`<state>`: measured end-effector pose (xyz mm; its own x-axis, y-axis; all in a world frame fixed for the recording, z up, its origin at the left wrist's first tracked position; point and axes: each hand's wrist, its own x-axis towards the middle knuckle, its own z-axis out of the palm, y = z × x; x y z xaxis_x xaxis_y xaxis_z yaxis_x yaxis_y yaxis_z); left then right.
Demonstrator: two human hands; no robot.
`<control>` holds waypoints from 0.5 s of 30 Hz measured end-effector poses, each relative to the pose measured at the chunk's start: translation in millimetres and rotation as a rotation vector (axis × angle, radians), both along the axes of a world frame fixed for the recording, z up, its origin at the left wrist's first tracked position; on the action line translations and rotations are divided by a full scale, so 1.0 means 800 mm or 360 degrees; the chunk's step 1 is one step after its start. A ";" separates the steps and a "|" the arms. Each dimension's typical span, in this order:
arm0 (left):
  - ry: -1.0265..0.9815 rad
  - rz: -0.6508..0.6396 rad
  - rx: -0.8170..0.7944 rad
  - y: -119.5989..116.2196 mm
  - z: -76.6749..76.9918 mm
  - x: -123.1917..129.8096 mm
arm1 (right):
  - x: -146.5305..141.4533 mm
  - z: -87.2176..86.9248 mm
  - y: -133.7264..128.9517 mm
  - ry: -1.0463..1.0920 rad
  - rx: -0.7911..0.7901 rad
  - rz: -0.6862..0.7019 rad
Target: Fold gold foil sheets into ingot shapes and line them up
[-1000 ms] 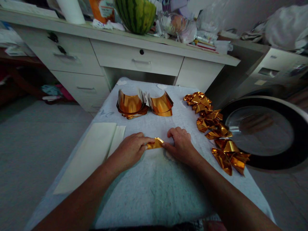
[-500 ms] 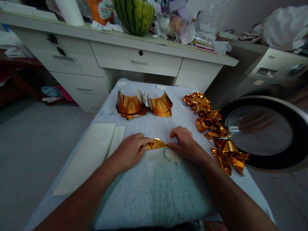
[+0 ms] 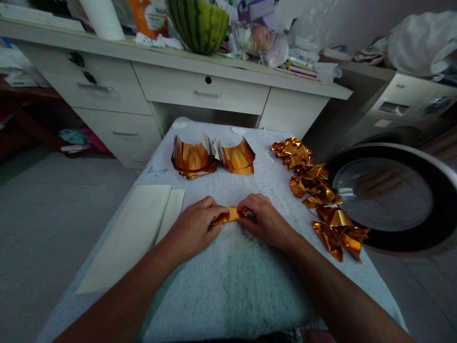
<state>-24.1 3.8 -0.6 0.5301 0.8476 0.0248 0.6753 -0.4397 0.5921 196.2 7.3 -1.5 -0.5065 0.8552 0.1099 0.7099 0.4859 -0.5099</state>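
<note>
A narrow folded strip of gold foil paper (image 3: pixel 230 215) lies low over the cloth-covered table (image 3: pixel 228 281), stretched between my hands. My left hand (image 3: pixel 197 224) pinches its left end between thumb and fingers. At the other end, my right hand (image 3: pixel 262 216) has its fingers closed on the strip, hiding its tip. Beyond my hands, two curved stacks of gold foil sheets, a left stack (image 3: pixel 193 156) and a right stack (image 3: pixel 237 157), stand side by side. Several folded gold foil pieces (image 3: pixel 309 176) form a row along the table's right side.
White paper sheets (image 3: pixel 132 228) lie at the table's left. Behind is a white drawer cabinet (image 3: pixel 200 90) with a cut watermelon (image 3: pixel 200 24) on top. To the right, a washing machine (image 3: pixel 396 105) has its round door (image 3: pixel 385 195) swung out beside the table edge.
My right hand has moved slightly left and its fingers have closed over the strip's right end. The strip's right end no longer tapers to a visible point. My left hand stays nearly in place.
</note>
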 end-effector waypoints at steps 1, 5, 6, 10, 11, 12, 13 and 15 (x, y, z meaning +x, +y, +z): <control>-0.0004 0.0003 0.0005 0.000 0.000 0.000 | 0.000 -0.001 0.000 0.0007 0.0005 -0.0001; -0.0041 0.0037 0.0007 -0.001 -0.001 0.001 | -0.001 -0.001 0.000 0.0053 0.0028 -0.0018; -0.0056 0.0043 0.0008 -0.001 -0.001 0.001 | -0.001 -0.001 0.000 0.0065 0.0027 -0.0021; -0.0100 0.0061 0.0028 -0.002 0.000 0.002 | -0.005 0.001 -0.001 0.0093 0.0056 -0.0051; -0.0103 0.0066 0.0030 -0.002 0.001 0.003 | -0.006 0.001 -0.002 0.0092 0.0079 -0.0074; -0.0104 0.0074 0.0033 -0.003 0.002 0.004 | -0.006 0.000 -0.002 0.0086 0.0103 -0.0099; -0.0103 0.0080 0.0039 -0.003 0.002 0.005 | -0.007 0.000 -0.003 0.0075 0.0120 -0.0121; -0.0103 0.0101 0.0068 -0.004 0.002 0.007 | -0.009 -0.002 -0.004 0.0050 0.0123 -0.0143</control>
<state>-18.2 0.2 1.4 0.4715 0.8768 0.0941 0.6634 -0.4230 0.6172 188.8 4.4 -3.0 -0.4236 0.8853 0.1919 0.7365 0.4600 -0.4959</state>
